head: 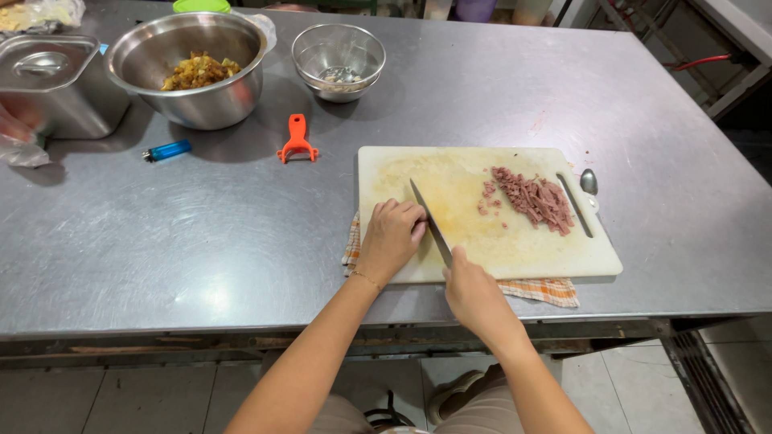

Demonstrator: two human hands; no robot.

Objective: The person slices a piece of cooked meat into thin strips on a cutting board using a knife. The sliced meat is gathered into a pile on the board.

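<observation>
The right hand (474,293) is closed round the handle of a knife (430,223), which the fist hides entirely. The blade runs up and to the left from that hand across the near-left part of the cutting board (450,177), its tip pointing away from the person. The left hand (392,237) rests on the board's left edge with its fingers curled under, knuckles just beside the blade; whether they touch it, or pinch anything, cannot be made out.

The chopped meat (535,199) lies in a loose heap on the far-right part of the board, its long axis running from upper left to lower right. It sits up and to the right of both hands, apart from the blade, and nearer the right hand.

A checked cloth (540,289) shows under the board. A spoon (589,181) lies on the tabletop (201,233) just beside the board's right edge. Farther off stand a large bowl (193,76) of food, a smaller bowl (338,58), a peeler (297,141), a lighter (167,150) and a lidded tin (52,80), cut off at the left.
</observation>
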